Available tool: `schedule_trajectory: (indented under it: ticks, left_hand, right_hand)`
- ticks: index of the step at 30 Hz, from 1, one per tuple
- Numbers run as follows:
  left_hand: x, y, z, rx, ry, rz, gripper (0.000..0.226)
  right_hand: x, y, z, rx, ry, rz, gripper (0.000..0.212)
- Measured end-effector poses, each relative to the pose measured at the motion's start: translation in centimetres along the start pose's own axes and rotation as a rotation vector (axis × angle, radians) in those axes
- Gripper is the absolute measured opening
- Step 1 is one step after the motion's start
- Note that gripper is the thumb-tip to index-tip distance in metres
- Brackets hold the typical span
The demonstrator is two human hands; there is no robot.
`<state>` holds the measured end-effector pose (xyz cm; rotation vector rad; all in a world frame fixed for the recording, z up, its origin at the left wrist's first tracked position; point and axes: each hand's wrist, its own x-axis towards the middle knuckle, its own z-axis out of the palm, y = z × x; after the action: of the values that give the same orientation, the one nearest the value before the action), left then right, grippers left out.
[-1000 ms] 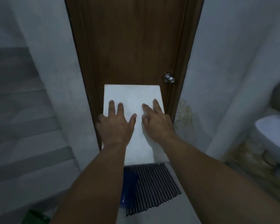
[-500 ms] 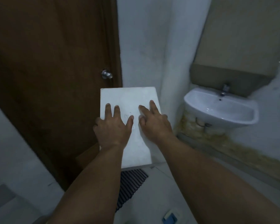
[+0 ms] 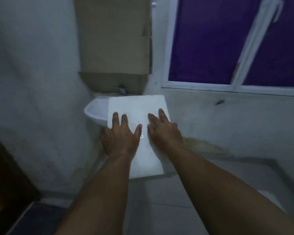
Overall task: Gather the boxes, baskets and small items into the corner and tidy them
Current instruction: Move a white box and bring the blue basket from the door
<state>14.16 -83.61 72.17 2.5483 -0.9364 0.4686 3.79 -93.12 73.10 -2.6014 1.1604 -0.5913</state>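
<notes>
floor: pale tiles | lower left: dark patch, possibly a mat | dim, blurred

sink ahead, wall left, open floor right

The room was dim, with a cold blue-grey cast. The white box was the palest surface, without glare. Motion blur softened the walls, the sink and the far window. Wide-angle distortion slanted the window frame at the right. The door at near left lay in deep shadow.
</notes>
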Motion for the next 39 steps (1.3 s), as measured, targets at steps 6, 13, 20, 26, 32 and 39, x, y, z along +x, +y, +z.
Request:
schedule_trajectory:
  ticks: [6, 13, 20, 26, 32, 39]
  left_hand:
    - [-0.2, 16.2, 4.9, -0.091, -0.086, 0.150, 0.076]
    - [-0.1, 31.2, 10.7, -0.162, -0.195, 0.399, 0.074]
    - [3.0, 41.4, 18.4, -0.206, -0.291, 0.605, 0.073]
    - [5.9, 49.7, 25.2, -0.174, -0.365, 0.846, 0.075]
    - [3.1, 58.5, 31.6, -0.139, -0.495, 1.040, 0.076]
    - [-3.5, 71.5, 40.5, -0.101, -0.676, 1.160, 0.076]
  right_hand:
    - [0.9, 15.0, -6.3, -0.076, 0.041, 0.187, 0.047]
    - [1.8, 29.5, -9.0, -0.133, 0.080, 0.463, 0.048]
    - [5.9, 40.0, -8.1, -0.160, 0.108, 0.646, 0.047]
    - [8.8, 47.3, -6.5, -0.124, 0.120, 0.876, 0.049]
    - [7.4, 56.7, -4.9, -0.050, 0.073, 1.076, 0.050]
    - [4.4, 71.9, -4.3, 0.050, 0.055, 1.258, 0.050]
